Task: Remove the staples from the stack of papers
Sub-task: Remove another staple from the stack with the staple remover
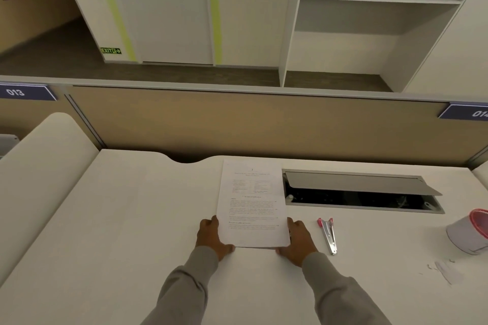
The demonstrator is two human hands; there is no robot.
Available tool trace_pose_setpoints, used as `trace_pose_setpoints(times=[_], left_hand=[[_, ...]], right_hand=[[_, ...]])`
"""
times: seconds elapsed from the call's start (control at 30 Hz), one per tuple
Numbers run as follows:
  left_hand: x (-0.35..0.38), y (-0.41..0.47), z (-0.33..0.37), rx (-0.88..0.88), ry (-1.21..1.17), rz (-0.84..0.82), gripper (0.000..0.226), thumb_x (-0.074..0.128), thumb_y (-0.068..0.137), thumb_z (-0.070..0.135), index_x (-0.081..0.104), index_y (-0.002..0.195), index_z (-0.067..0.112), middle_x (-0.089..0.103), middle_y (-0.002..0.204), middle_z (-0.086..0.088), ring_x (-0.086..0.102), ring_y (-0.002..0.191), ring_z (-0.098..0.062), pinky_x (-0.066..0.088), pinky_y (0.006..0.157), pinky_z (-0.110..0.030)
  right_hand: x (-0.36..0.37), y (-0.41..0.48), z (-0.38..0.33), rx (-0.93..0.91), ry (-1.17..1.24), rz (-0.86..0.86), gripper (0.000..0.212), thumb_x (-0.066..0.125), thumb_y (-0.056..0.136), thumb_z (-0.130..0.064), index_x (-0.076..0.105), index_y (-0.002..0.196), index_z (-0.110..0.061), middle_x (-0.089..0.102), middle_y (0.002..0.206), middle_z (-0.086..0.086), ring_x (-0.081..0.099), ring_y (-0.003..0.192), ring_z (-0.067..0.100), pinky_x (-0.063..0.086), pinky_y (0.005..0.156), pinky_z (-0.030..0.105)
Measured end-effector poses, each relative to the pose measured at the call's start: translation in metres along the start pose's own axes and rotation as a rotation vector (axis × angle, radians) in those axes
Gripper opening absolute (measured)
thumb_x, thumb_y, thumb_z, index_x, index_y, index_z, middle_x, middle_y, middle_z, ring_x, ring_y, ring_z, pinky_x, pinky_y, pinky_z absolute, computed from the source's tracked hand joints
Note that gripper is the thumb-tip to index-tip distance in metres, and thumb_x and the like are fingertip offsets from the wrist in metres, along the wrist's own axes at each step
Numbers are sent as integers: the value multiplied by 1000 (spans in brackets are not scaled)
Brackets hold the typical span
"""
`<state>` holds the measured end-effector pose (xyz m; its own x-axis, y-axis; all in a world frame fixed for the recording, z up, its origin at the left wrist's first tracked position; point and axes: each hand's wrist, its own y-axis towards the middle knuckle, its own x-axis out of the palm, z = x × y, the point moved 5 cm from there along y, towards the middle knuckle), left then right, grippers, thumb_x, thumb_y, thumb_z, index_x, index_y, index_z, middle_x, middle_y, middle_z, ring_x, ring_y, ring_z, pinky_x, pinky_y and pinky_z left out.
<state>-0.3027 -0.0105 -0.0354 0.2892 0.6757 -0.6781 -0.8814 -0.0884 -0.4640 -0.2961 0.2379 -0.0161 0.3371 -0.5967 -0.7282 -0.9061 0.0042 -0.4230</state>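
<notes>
Steadying a printed stack of papers point(252, 206) near the middle of the smooth white desk point(132, 219), the left hand point(211, 237) and right hand point(297, 241) lay nearly straight fingers against its side edges by the near corners, clasping nothing. No staple can be made out on the thin matte sheets, so removal seems not yet begun. The next move likely calls for one hand to fetch the pink-handled steel staple remover point(328, 235) lying just right of the stack.

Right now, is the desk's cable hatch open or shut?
Open. The cable hatch has its lid tilted up off the desk, and the dark cavity shows under the raised edge.
</notes>
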Motion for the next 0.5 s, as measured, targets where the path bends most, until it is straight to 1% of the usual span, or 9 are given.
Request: trace_pose_setpoints(times=[0.1, 0.17, 0.27, 0.33, 0.43, 0.5], left_hand=[[-1, 4, 0, 8, 12, -3, 109, 83, 78, 34, 14, 158, 10, 26, 147, -9, 36, 138, -24, 29, 113, -24], [-2, 7, -2, 4, 11, 5, 108, 83, 79, 36, 14, 158, 11, 26, 147, -9, 36, 139, -24, 29, 114, -24], [-2, 11, -4, -3, -4, 19, 105, 81, 80, 38, 16, 158, 12, 28, 147, -10, 36, 139, -24, 29, 114, -25], [-1, 13, -5, -6, -17, 25, 105, 81, 80, 38, 17, 158, 13, 29, 146, -10, 36, 139, -25, 30, 115, -26], [0, 14, -8, -18, -32, 24, 105, 82, 78, 39, 19, 158, 15, 32, 145, -10, 37, 139, -25, 32, 116, -29], [0, 15, -10, -26, -47, 26, 106, 84, 76, 40, 21, 158, 17, 34, 144, -10, 39, 138, -26, 33, 116, -31]], right_hand=[[-1, 2, -2, 15, -16, 7, 82, 74, 83, -24, 26, 147, -8, 40, 129, 11, 44, 124, 25, 36, 101, 22], [0, 4, -3, 20, -9, 11, 81, 72, 84, -23, 24, 148, -8, 39, 131, 12, 43, 126, 26, 35, 100, 21], [1, 5, -2, 21, 21, 27, 76, 72, 84, -22, 29, 145, -9, 40, 120, 8, 46, 122, 26, 36, 96, 20], [1, 4, 0, 15, 34, 42, 77, 74, 82, -24, 32, 145, -10, 36, 111, 3, 48, 118, 26, 39, 96, 22], [2, 4, 0, 10, 56, 52, 80, 76, 79, -26, 33, 145, -11, 38, 110, 2, 50, 114, 24, 43, 98, 24], [2, 4, 1, 3, 69, 64, 79, 77, 78, -27, 36, 143, -10, 40, 109, 3, 51, 109, 22, 42, 94, 21]])
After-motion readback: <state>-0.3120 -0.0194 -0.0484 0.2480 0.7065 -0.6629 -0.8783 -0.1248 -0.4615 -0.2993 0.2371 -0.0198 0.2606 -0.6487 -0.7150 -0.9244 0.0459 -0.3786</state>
